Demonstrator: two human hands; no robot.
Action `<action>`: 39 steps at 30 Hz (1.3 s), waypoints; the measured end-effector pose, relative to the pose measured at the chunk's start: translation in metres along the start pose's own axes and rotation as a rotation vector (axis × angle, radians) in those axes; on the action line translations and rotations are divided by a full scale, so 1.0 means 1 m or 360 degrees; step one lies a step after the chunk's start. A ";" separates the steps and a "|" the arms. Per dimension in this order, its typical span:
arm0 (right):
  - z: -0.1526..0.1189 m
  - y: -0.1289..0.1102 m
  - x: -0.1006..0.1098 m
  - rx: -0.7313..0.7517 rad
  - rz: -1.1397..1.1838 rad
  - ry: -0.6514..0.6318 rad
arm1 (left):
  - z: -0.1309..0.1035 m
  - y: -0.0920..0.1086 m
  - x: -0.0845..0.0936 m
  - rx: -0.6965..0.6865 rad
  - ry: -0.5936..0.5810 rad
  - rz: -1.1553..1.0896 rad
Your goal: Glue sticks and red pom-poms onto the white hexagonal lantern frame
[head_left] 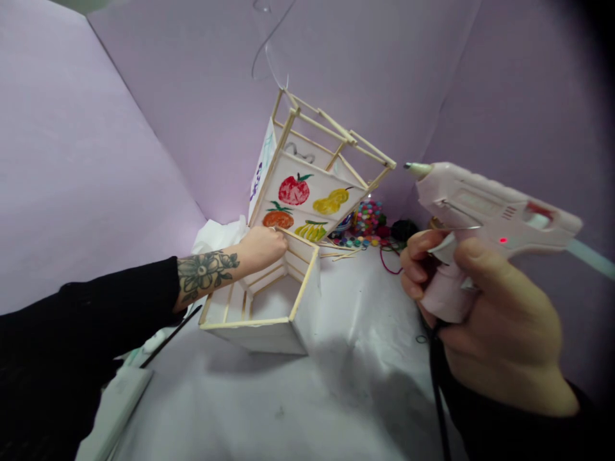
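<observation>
My right hand (pixel 490 326) is wrapped round the grip of a pale pink glue gun (pixel 485 211), its nozzle pointing left and a small red light lit on its side. My left hand (pixel 264 246), fingers closed, is at the back rim of an open white box with a wooden stick frame (pixel 305 288); what its fingers hold is hidden. Behind it stands a tilted stick-framed lantern (pixel 307 186) with white panels painted with a red fruit, a yellow pear shape, an orange fruit and bananas.
Colourful pompoms (pixel 369 218), a dark yarn ball (pixel 404 229) and loose wooden sticks (pixel 343 254) lie at the back. Clear wire (pixel 269 48) rises from the lantern's top. A white box-like object (pixel 118 403) and a dark thin stick (pixel 170 337) are at the lower left.
</observation>
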State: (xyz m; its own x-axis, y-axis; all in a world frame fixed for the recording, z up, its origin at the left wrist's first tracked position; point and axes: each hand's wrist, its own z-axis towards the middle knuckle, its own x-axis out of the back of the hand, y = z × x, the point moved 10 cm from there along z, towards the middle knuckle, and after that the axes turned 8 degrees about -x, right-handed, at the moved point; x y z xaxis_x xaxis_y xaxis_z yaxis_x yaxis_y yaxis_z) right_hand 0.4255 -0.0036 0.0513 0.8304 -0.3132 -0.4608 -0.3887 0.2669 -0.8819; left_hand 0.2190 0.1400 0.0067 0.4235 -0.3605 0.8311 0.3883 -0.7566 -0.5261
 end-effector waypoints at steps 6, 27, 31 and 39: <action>0.000 -0.001 -0.003 0.0016 0.0014 -0.0032 | -0.020 -0.024 0.022 0.0169 -0.0045 0.0026; 0.001 0.007 0.000 -0.0058 0.0031 -0.0046 | -0.014 -0.004 0.005 -0.0018 -0.0060 -0.0073; 0.000 0.006 -0.001 -0.0049 0.0028 -0.0055 | -0.008 -0.004 -0.001 -0.0044 -0.0072 -0.0002; 0.003 0.008 0.000 -0.0059 0.0032 -0.0078 | -0.019 -0.009 0.023 0.0074 -0.0074 0.0005</action>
State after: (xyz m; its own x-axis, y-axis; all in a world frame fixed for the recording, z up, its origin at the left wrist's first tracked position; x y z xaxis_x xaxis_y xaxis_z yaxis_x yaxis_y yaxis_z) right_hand 0.4235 0.0009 0.0440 0.8404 -0.2626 -0.4741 -0.4194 0.2388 -0.8758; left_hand 0.2098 0.1284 0.0338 0.4618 -0.3363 0.8208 0.4242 -0.7290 -0.5373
